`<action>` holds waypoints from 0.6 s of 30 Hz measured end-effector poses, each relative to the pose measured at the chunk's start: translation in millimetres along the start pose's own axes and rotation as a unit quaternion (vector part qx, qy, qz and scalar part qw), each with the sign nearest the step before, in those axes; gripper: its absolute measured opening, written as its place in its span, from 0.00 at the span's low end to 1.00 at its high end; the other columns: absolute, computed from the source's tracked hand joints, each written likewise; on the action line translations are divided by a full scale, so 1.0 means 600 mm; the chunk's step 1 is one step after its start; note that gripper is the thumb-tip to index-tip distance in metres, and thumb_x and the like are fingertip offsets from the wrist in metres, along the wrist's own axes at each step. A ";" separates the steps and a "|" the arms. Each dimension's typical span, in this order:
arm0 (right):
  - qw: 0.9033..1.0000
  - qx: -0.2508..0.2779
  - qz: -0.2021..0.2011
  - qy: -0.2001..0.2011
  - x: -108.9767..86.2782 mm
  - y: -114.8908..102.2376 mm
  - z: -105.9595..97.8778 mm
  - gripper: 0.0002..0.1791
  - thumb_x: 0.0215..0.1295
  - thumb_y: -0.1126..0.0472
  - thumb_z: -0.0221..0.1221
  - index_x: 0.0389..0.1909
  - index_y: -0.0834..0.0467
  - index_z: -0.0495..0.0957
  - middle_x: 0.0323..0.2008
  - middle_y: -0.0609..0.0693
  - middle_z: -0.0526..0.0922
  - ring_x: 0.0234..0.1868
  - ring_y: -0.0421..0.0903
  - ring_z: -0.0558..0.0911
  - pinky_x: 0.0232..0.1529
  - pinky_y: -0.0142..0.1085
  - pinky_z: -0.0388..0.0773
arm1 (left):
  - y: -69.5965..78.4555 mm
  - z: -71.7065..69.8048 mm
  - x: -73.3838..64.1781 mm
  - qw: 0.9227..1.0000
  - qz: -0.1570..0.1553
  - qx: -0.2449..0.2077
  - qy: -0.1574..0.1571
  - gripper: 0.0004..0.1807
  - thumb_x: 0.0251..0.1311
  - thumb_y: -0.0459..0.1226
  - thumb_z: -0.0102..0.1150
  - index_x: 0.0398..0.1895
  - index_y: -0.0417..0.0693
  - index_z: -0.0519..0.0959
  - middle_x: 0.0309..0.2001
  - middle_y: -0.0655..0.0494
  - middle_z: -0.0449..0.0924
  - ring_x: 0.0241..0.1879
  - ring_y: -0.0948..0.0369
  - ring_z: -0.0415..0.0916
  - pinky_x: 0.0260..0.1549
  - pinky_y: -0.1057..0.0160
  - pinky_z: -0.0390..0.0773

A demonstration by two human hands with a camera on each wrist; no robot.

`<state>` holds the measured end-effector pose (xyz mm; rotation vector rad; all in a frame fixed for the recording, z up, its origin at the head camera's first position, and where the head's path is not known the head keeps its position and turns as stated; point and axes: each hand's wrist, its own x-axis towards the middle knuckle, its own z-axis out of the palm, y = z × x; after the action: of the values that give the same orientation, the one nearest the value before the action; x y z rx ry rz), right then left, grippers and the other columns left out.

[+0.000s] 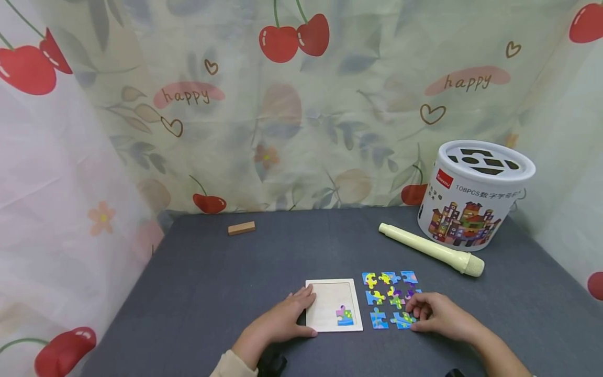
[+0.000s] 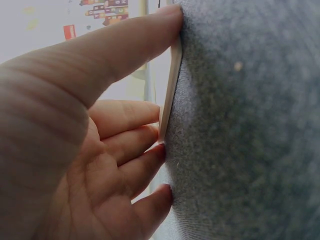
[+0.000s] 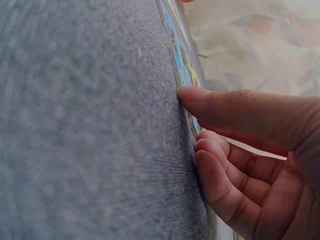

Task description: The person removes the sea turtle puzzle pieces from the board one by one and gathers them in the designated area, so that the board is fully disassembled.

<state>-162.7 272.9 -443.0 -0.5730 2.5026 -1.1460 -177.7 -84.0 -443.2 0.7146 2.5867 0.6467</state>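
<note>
A square wooden puzzle tray lies flat on the table, with a pink, green and blue jigsaw piece in its lower right part. My left hand rests along the tray's left side, fingers fairly straight, thumb by the near corner; in the left wrist view the fingertips touch the tray edge. To the right lie several loose jigsaw pieces in rough rows. My right hand pinches a blue, yellow and green jigsaw piece at the near right of them, its other fingers curled.
Behind the loose pieces lies a pale yellow toy microphone. A white lidded bucket with shape cutouts stands at the back right. A small wooden block sits at the back left. Patterned curtains surround the dark table.
</note>
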 end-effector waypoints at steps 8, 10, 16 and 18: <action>1.000 0.003 -0.002 0.001 0.001 0.002 -0.001 0.15 0.51 0.60 0.67 0.36 0.63 0.76 0.27 0.47 0.74 0.25 0.31 0.71 0.25 0.28 0.72 | 0.002 0.000 -0.001 1.000 -0.001 -0.002 0.001 0.43 0.50 0.49 0.67 0.68 0.43 0.61 0.73 0.52 0.52 0.73 0.56 0.48 0.69 0.49 0.51; 1.000 0.004 -0.006 0.002 0.001 0.002 0.000 0.15 0.51 0.60 0.67 0.36 0.63 0.76 0.27 0.47 0.74 0.25 0.31 0.71 0.25 0.28 0.72 | 0.002 0.000 -0.001 1.000 -0.002 -0.001 0.001 0.43 0.50 0.49 0.67 0.68 0.43 0.61 0.73 0.52 0.52 0.73 0.56 0.48 0.69 0.49 0.51; 1.000 0.007 -0.016 0.001 0.002 0.004 0.000 0.15 0.52 0.60 0.67 0.37 0.63 0.76 0.27 0.48 0.74 0.25 0.31 0.71 0.25 0.28 0.71 | 0.002 0.000 0.000 1.000 -0.005 0.002 0.000 0.44 0.49 0.50 0.67 0.68 0.44 0.62 0.73 0.52 0.52 0.73 0.56 0.49 0.69 0.49 0.51; 1.000 0.008 -0.016 0.001 0.002 0.005 0.000 0.15 0.52 0.61 0.67 0.37 0.64 0.76 0.27 0.48 0.74 0.25 0.31 0.71 0.25 0.28 0.71 | 0.002 -0.001 0.001 1.000 -0.006 0.003 0.000 0.44 0.49 0.50 0.67 0.68 0.44 0.62 0.73 0.52 0.52 0.73 0.56 0.49 0.69 0.49 0.52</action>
<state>-164.3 274.2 -445.6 -0.6090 2.4908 -1.1777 -177.7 -82.7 -442.2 0.7006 2.5915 0.6362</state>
